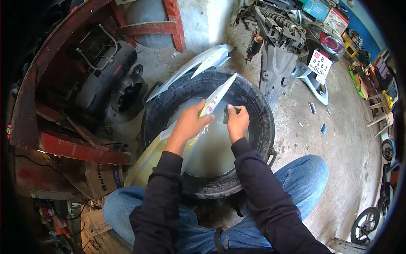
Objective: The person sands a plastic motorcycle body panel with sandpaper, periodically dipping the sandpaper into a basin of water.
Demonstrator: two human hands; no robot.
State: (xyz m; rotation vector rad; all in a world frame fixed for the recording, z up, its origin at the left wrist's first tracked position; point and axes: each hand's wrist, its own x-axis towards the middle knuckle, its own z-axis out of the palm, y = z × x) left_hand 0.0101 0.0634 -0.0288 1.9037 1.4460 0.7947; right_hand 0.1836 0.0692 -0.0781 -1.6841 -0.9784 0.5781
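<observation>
A round black rimmed tub (263, 122) of cloudy liquid (215, 148) sits beneath two outstretched black-sleeved arms (270, 186). A long, tapering white-and-yellow panel (216, 98) slants across it, narrow tip pointing forward-right. The left hand (187, 128) clasps the panel, fingers curled round; the right hand (238, 125) pinches a small dark block (226, 116).

Can read "B / 6161 / BLB" on white license plate (319, 64), beyond and right of black tub (263, 116). Can't pin down the small digits flanking the bottom row. Can read "NIPPON", running sideways, on cardboard (94, 183) left of the tub, near side. Can't resolve lettering on blue box (316, 8), well beyond the tub, right.
</observation>
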